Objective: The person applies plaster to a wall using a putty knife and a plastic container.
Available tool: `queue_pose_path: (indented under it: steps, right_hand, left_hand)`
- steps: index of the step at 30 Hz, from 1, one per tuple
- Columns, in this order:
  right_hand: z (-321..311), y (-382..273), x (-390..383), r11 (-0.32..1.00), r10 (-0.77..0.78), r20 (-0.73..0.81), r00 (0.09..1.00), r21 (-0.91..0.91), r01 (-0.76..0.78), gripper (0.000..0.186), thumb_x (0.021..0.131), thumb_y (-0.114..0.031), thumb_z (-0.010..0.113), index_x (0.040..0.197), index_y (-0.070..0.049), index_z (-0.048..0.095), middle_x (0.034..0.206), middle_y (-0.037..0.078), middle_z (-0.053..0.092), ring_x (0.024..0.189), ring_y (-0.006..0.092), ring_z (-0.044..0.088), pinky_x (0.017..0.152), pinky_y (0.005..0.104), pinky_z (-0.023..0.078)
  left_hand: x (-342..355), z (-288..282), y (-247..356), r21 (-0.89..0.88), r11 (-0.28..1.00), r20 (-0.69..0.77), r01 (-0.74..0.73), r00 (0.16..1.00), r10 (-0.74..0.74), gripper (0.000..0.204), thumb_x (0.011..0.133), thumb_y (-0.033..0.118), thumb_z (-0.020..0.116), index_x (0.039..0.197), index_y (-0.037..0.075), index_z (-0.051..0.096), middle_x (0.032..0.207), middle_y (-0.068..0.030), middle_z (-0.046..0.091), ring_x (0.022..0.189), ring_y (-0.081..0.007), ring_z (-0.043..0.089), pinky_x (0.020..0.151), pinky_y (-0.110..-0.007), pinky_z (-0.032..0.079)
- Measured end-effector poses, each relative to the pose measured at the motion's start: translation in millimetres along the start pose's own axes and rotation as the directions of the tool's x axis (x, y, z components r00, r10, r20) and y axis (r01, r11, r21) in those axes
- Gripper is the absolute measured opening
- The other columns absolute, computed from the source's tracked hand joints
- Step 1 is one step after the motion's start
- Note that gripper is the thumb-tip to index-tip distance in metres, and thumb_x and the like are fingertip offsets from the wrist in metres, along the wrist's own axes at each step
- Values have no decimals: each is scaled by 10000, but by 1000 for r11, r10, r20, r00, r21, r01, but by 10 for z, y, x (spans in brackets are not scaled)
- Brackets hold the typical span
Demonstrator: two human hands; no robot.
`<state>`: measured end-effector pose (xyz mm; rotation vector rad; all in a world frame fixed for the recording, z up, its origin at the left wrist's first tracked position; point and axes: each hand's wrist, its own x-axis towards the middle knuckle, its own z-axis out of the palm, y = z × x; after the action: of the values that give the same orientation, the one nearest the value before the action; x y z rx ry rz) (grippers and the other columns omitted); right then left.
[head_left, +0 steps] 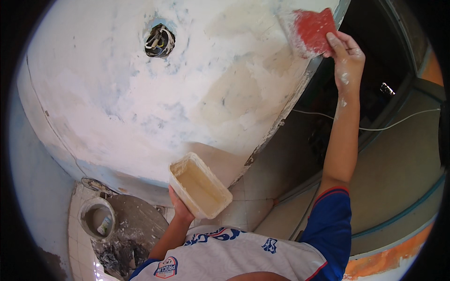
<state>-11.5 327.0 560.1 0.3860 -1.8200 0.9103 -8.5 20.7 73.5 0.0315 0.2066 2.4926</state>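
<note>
My right hand (348, 52), spotted with white filler, pinches a flat red putty spreader (315, 31) at the upper right. The spreader lies against the whitish wall (187, 98) close to its right edge, and its left side is smeared with white. Low in the middle, my left hand (181, 206) grips a rectangular pale tub (224, 200) by its side. The tub tilts, showing cream-coloured residue along its walls and bottom. Damp beige patches (234, 89) of filler mark the wall between the tub and the spreader.
A round hole with loose wires (160, 41) opens in the upper wall. At the lower left, a bucket (97, 218) stands on a dirty round surface (138, 218) beside dark crumpled material (119, 257). Right of the wall edge is a dark doorway, crossed by a white cable (375, 129).
</note>
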Motion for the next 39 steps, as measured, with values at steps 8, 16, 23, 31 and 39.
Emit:
queue_pose_path:
  steps: [8, 16, 23, 31, 39]
  right_hand:
    - [-145, 21, 205, 999, -15, -25, 1000, -43, 14, 229, 899, -67, 760, 1072, 70, 699, 894, 77, 731, 662, 97, 619, 625, 216, 491]
    - [74, 80, 87, 988, 96, 147, 984, -132, -77, 233, 898, -59, 756, 1086, 67, 702, 892, 65, 724, 682, 77, 622, 619, 215, 493]
    - [-58, 15, 192, 999, 25, 87, 996, -37, -22, 231, 903, -68, 750, 1080, 71, 697, 892, 74, 730, 689, 85, 639, 620, 221, 506]
    - [-236, -33, 409, 1000, 13, -54, 998, 20, -12, 229, 910, -81, 749, 1075, 69, 698, 896, 77, 734, 687, 91, 639, 626, 218, 504]
    - [13, -5, 184, 988, 93, 80, 992, -133, -81, 255, 895, -102, 766, 1072, 72, 708, 898, 67, 732, 682, 85, 632, 625, 216, 490]
  left_hand:
    - [-10, -65, -1, 8, 1000, -7, 29, 1000, -29, 814, 987, 730, 176, 1560, 177, 345, 1541, -95, 444, 1381, -325, 469, 1141, -494, 401]
    - [-16, -41, -16, -17, 999, 3, 47, 999, -47, 832, 982, 743, 157, 1567, 179, 334, 1548, -93, 437, 1388, -328, 462, 1144, -502, 396]
    - [-45, 26, -3, -8, 999, 5, 37, 999, -37, 839, 978, 747, 150, 1569, 178, 330, 1556, -90, 428, 1397, -326, 452, 1147, -506, 392]
    - [11, -99, -59, -21, 1000, 18, 2, 1000, -2, 813, 987, 724, 185, 1554, 169, 363, 1537, -102, 450, 1381, -339, 466, 1143, -512, 395]
    - [5, -73, -82, 0, 1000, 12, 11, 1000, -11, 816, 987, 726, 175, 1561, 174, 351, 1543, -105, 442, 1388, -338, 460, 1146, -518, 391]
